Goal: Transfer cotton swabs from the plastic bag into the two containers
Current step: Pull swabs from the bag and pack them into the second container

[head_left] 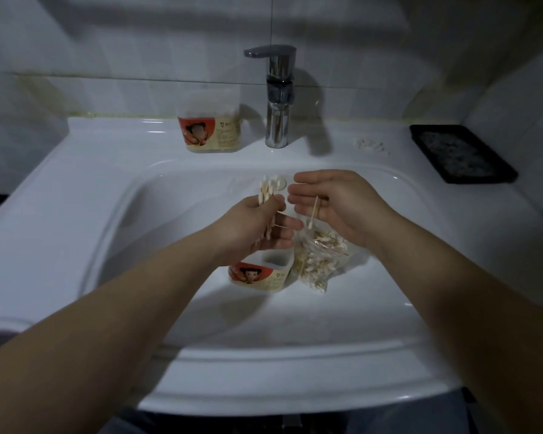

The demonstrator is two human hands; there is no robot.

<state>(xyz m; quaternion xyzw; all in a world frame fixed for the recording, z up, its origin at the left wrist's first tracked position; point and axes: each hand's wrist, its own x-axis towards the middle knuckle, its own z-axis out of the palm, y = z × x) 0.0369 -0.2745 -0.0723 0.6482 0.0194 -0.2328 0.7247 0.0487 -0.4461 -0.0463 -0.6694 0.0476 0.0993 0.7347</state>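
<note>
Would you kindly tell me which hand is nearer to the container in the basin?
Left. The left hand, gripping a bunch of swabs, is just over the container. The right hand, pinching one swab, is off to its right, over the bag.

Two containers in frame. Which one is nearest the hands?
The basin container, just below the left hand and beside the bag. The ledge container stands far back, left of the faucet.

Swab-filled bag in sink, open container just beside, second container on rim
</note>
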